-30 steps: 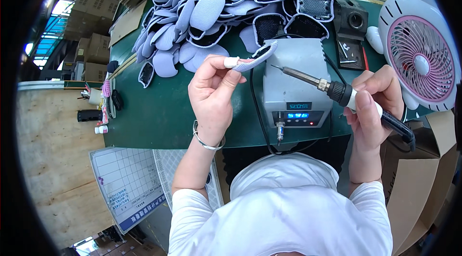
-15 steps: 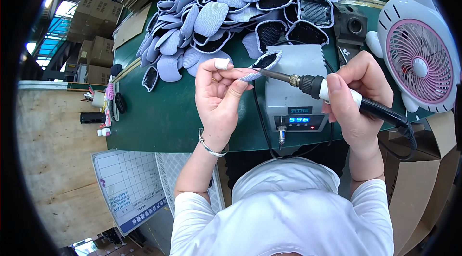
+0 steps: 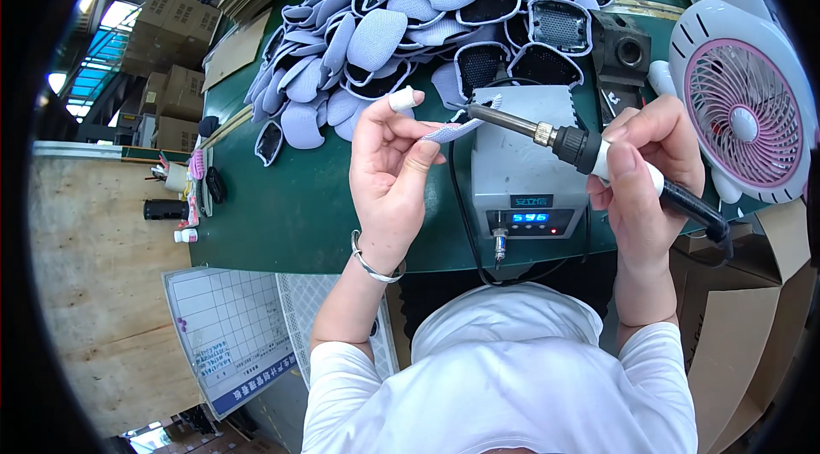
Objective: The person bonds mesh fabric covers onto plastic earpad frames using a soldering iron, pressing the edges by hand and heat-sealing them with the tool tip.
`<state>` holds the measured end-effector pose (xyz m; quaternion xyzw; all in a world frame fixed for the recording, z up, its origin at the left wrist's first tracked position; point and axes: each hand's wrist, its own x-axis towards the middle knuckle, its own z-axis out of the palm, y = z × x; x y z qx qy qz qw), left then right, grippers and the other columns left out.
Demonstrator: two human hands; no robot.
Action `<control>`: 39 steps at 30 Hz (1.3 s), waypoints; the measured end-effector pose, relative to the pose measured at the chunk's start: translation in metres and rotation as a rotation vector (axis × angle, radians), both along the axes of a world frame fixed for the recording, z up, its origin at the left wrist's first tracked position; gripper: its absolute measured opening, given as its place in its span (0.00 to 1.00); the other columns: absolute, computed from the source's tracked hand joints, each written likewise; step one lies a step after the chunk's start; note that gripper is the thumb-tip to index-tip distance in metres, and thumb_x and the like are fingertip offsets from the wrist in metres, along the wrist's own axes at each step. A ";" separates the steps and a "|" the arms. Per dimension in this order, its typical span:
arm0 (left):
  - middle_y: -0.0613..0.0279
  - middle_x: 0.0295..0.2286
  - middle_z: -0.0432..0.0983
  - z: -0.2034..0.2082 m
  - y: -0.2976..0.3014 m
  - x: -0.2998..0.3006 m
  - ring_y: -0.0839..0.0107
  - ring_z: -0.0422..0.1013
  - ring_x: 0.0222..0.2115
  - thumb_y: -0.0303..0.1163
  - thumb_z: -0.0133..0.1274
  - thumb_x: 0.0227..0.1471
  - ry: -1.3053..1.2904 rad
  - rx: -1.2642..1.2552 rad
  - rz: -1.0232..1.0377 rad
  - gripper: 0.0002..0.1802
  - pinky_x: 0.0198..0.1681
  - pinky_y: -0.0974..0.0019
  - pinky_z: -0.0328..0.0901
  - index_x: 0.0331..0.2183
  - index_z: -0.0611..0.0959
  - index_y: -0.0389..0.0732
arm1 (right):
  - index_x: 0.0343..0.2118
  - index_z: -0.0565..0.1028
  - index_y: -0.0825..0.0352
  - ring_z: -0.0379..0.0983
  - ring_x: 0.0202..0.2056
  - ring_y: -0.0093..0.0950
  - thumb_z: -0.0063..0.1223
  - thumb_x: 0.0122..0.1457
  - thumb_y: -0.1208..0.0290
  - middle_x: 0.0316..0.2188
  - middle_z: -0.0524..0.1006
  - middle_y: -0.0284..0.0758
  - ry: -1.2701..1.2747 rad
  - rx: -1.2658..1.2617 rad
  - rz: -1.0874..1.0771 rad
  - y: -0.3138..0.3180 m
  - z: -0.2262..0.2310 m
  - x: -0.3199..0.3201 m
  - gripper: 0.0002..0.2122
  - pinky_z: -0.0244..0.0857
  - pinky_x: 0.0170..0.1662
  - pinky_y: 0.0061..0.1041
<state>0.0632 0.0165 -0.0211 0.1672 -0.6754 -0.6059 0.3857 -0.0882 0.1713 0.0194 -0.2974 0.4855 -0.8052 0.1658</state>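
Our left hand (image 3: 389, 176) pinched a small lavender mesh pad (image 3: 461, 125) edge-on between thumb and fingers, raised above the green table (image 3: 299, 206); the index fingertip wore a white cot. Our right hand (image 3: 641, 168) was clenched around the black handle of a soldering iron (image 3: 564, 142), its metal tip touching the pad's upper edge. Just beneath stood the grey soldering station (image 3: 525, 172) with a lit blue display. A heap of similar mesh pads (image 3: 410, 18) lay farther back, and a pink-and-white fan (image 3: 743, 112) stood at our right.
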 end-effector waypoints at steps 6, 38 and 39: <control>0.59 0.34 0.75 0.007 0.006 -0.005 0.73 0.74 0.34 0.13 0.50 0.54 -0.064 -0.193 0.075 0.25 0.38 0.74 0.68 0.53 0.68 0.36 | 0.27 0.70 0.65 0.60 0.19 0.18 0.56 0.47 0.77 0.22 0.70 0.30 0.354 0.014 0.043 0.009 0.006 -0.013 0.06 0.54 0.25 0.14; 0.57 0.34 0.80 -0.003 0.008 -0.002 0.69 0.72 0.31 0.11 0.60 0.37 -0.178 -0.477 0.003 0.21 0.36 0.72 0.69 0.39 0.82 0.32 | 0.27 0.71 0.65 0.63 0.24 0.20 0.59 0.43 0.74 0.22 0.70 0.32 0.181 0.047 0.023 0.042 -0.038 -0.036 0.08 0.56 0.28 0.15; 0.57 0.34 0.81 -0.001 0.008 -0.002 0.69 0.72 0.32 0.12 0.60 0.36 -0.192 -0.578 0.001 0.22 0.37 0.72 0.69 0.40 0.81 0.32 | 0.26 0.71 0.65 0.63 0.23 0.21 0.59 0.43 0.74 0.22 0.70 0.32 0.212 0.063 0.025 0.044 -0.040 -0.036 0.08 0.56 0.28 0.16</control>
